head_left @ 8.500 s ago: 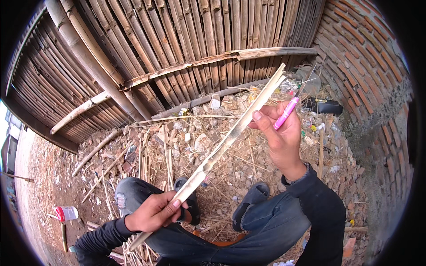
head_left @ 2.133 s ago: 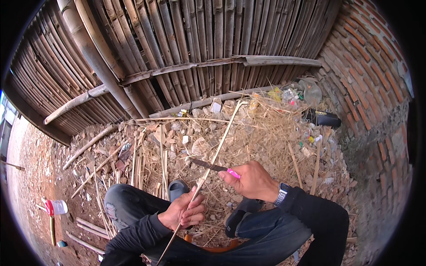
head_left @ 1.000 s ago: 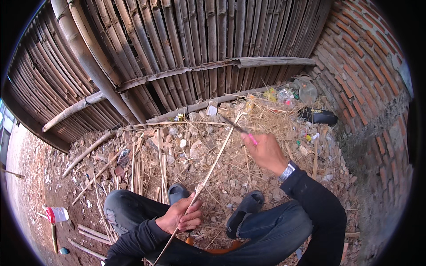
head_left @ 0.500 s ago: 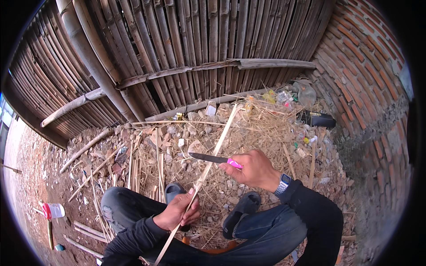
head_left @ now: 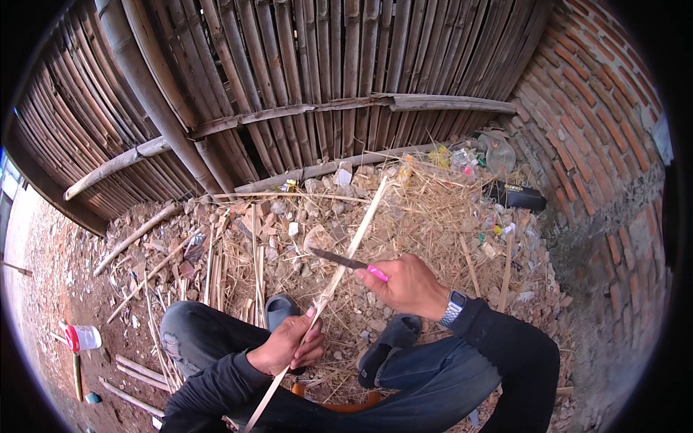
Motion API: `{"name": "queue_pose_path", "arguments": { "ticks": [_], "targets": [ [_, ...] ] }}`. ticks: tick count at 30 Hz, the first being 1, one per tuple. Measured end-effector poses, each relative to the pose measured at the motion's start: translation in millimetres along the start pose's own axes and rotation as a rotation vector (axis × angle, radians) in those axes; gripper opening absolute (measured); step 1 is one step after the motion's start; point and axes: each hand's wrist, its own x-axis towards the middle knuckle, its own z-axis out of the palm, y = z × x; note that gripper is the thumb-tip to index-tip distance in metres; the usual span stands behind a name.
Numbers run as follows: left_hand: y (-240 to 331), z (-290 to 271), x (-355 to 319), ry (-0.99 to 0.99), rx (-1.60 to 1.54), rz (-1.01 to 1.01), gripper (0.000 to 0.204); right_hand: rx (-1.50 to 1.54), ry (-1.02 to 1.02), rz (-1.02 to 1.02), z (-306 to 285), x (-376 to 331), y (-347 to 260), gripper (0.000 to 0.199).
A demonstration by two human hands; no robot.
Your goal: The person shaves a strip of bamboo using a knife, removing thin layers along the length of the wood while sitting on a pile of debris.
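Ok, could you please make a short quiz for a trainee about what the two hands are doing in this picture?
1. True or false: the left hand grips the bamboo strip near its lower end.
2. Which tool is in the right hand? A) a hammer B) a knife with a pink handle C) a saw
3. Fill in: the knife blade lies across the ____ strip.

Key
1. True. The strip rises from this hand toward the bamboo fence.
2. B. The blade points to the person's left.
3. Bamboo. The blade meets it above the left hand.
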Motion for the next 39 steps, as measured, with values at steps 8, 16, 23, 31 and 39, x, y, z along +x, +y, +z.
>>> {"name": "queue_pose_path", "arguments": {
  "ticks": [8, 16, 23, 31, 39],
  "targets": [
    [8.1, -6.7, -5.0, -0.118, -0.307, -0.161, 0.053, -0.006, 0.182, 0.084, -21.4, 28.1, 41.1, 0.066],
    [6.8, -13.7, -2.8, -0.097, -0.176, -0.198, 0.053, 0.04, 0.016, -0.187, 13.1, 8.2, 14.7, 0.066],
    [3.6, -9.8, 1.9, -0.078, -0.115, -0.176, 0.052, -0.007, 0.073, -0.017, -11.5, 12.2, 43.0, 0.066],
    [2.2, -0.7, 6.2, 0.12, 0.18, 0.069, 0.05, -0.012, -0.024, -0.052, -6.3, 15.7, 26.0, 0.065],
    [-3.2, -7.6, 4.1, 0.187, 0.421, 0.147, 0.051, 0.06, -0.008, -0.149, 21.7, 1.0, 2.1, 0.065]
  ]
}}
